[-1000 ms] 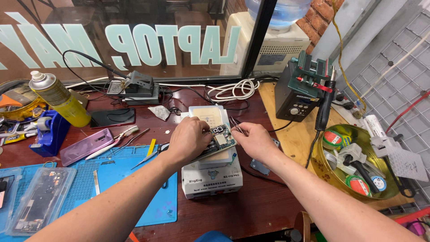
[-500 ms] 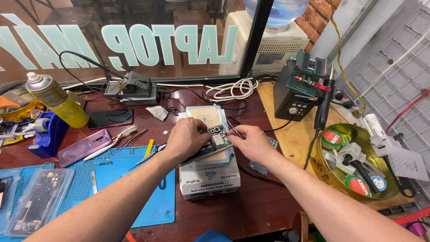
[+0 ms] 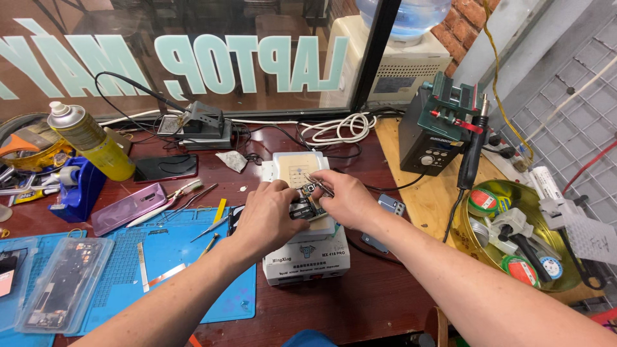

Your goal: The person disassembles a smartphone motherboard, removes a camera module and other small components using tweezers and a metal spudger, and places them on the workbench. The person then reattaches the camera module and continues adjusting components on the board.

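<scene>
My hands covered most of the board point(image 3: 307, 207), so its details were hard to make out. My left hand point(image 3: 270, 215) pinched its near edge; my right hand point(image 3: 347, 198) pressed tweezers point(image 3: 319, 181) onto it, fingers closed on them. The board lay atop a white heater box point(image 3: 308, 254). A blue mat point(image 3: 160, 257) lay just left, a solder station point(image 3: 432, 138) behind, all on a dark red table point(image 3: 347, 308) before a glass window point(image 3: 193, 51).

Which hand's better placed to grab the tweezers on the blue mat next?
Probably left. The left hand grips the circuit board on the mat's side, nearest the tweezers. The right hand would have to cross over the board and the white heating unit.
</scene>
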